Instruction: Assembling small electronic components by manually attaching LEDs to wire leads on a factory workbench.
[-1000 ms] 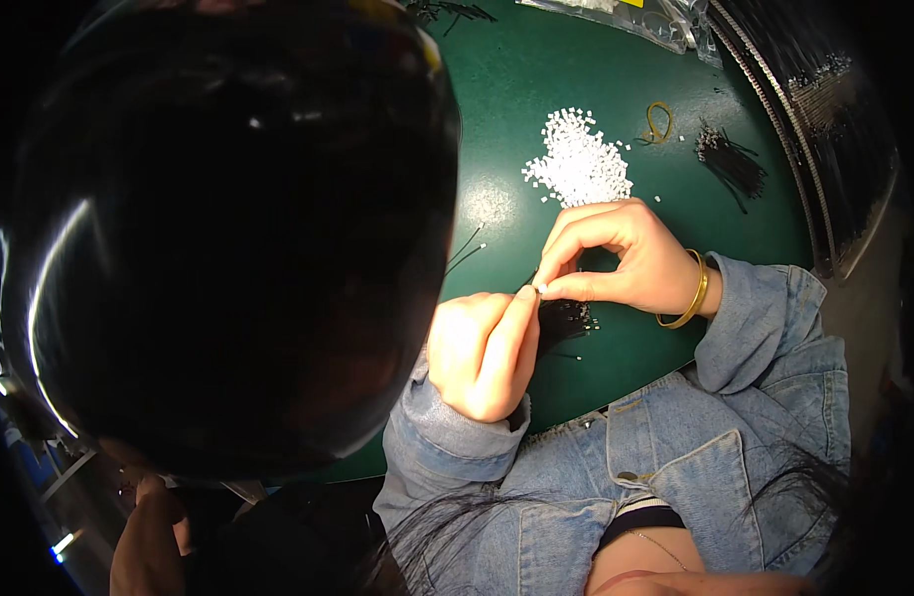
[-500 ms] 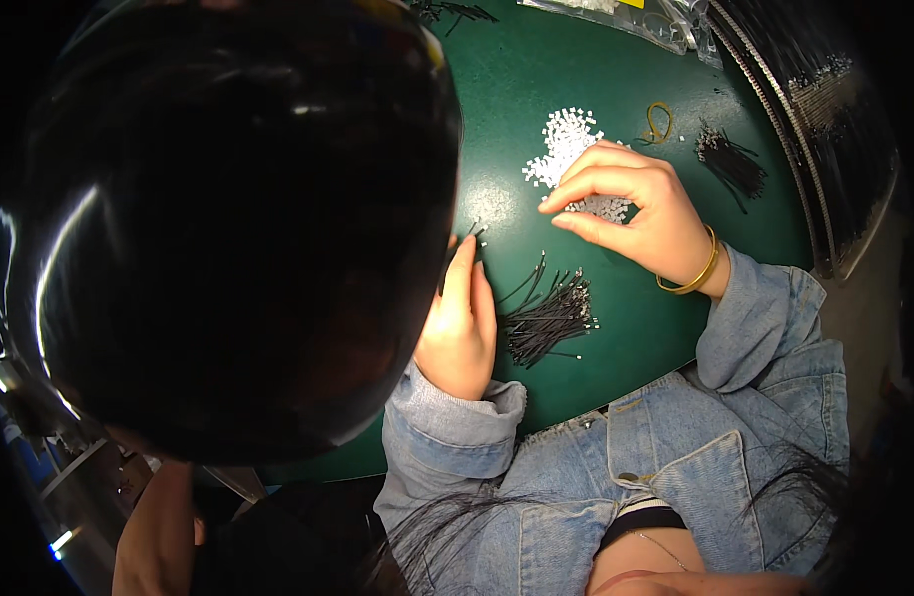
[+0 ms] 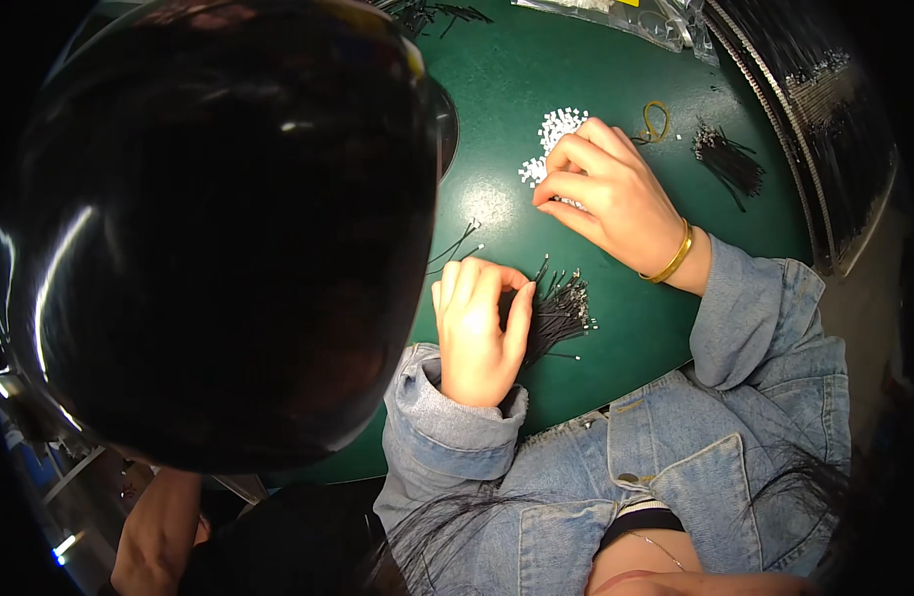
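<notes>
The left hand [image 3: 480, 336], nearly pinched, is at the near black wire bundle [image 3: 564, 313]; the right hand [image 3: 616, 194] curls over the white pieces [image 3: 563, 123]; grips unclear. Few white-tipped wires [image 3: 480, 246] lie left; many bundled remain.

The green surface [image 3: 496, 109] has a curved edge. On it lies a heap of small white pieces [image 3: 560, 126], partly covered from view. Nearer the edge is a bundle of black wires [image 3: 564, 318], with a few loose wires [image 3: 460, 243] to its left. Farther right are a yellowish loop [image 3: 665, 117] and a second bundle [image 3: 730, 164] of black wires; clear plastic bags [image 3: 665, 30] lie at the far side.
</notes>
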Demonstrator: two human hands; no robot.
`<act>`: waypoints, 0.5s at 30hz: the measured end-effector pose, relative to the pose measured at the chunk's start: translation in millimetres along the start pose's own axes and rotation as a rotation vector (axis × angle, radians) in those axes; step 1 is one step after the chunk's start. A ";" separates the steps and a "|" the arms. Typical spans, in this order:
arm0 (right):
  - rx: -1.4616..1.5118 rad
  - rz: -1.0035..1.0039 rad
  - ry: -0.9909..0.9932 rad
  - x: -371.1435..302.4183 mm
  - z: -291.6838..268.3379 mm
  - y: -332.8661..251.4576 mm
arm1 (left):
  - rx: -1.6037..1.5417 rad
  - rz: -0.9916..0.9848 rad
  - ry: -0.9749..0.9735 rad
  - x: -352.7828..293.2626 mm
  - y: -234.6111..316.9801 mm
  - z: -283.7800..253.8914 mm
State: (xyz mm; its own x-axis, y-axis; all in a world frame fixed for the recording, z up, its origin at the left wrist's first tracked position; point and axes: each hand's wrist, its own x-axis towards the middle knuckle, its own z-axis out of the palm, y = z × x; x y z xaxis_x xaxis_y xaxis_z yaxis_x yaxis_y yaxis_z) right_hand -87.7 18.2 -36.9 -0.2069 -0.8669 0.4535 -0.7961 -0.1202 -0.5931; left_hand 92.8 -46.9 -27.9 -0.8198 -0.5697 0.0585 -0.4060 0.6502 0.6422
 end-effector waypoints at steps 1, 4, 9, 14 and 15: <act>-0.006 -0.006 0.005 0.4 0.2 -0.2 | -0.091 -0.039 0.020 -0.1 1.0 -3.2; 0.259 0.177 -0.060 -0.3 -5.1 -9.2 | -0.444 -0.201 0.024 0.0 7.1 -10.9; 1.067 0.623 -0.306 -5.5 -8.6 -18.2 | -1.052 -0.467 -0.090 2.0 13.4 -24.1; 1.296 0.739 -0.397 -7.1 -7.5 -22.6 | -1.093 -0.435 -0.123 -1.2 9.3 -22.3; 1.295 0.740 -0.397 -7.5 -7.5 -22.4 | -1.094 -0.435 -0.123 -1.2 9.5 -22.2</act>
State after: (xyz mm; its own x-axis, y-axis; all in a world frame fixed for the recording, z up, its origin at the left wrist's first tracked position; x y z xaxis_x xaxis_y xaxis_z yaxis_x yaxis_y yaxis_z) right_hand -72.7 31.1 -22.0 0.0072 -0.9634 -0.2679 0.4780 0.2386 -0.8453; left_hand 98.9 -51.2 -4.8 -0.7559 -0.5456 -0.3620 -0.1476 -0.3967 0.9060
